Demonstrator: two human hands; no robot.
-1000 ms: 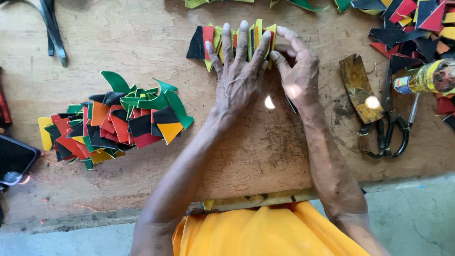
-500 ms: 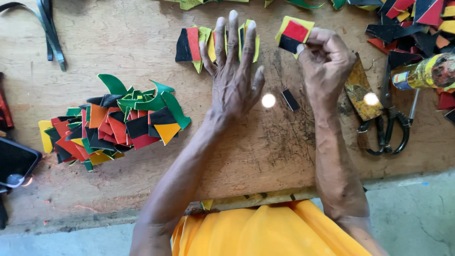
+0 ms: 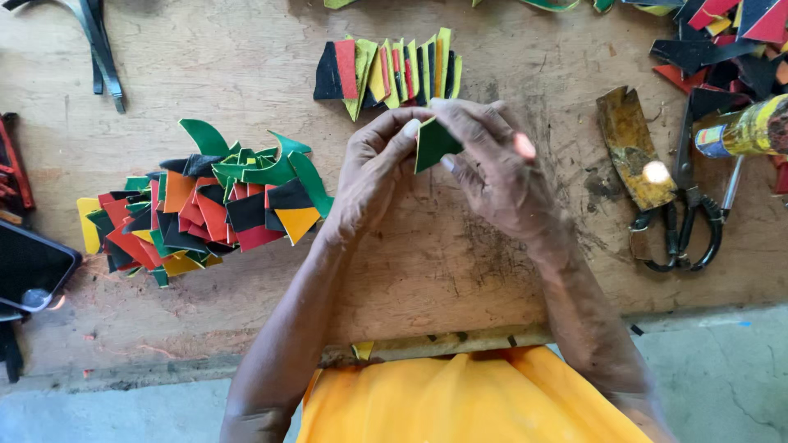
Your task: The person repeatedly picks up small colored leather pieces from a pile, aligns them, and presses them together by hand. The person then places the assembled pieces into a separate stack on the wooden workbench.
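both hands meet above the middle of the wooden table, a little toward its far edge. the left hand and the right hand share one small green piece, a flat cut shape with a pointed lower end. the left hand's fingertips pinch its left edge, and the right hand's thumb and fingers are closed on its right side and top, so the piece stands nearly upright between the two sets of fingertips, clear of the table.

just beyond the hands, near the far edge, lies a fanned row of pieces in black, red and yellow-green. toward the left edge sits a heap of coloured pieces. toward the right edge lie black scissors beside a worn yellowish strip.
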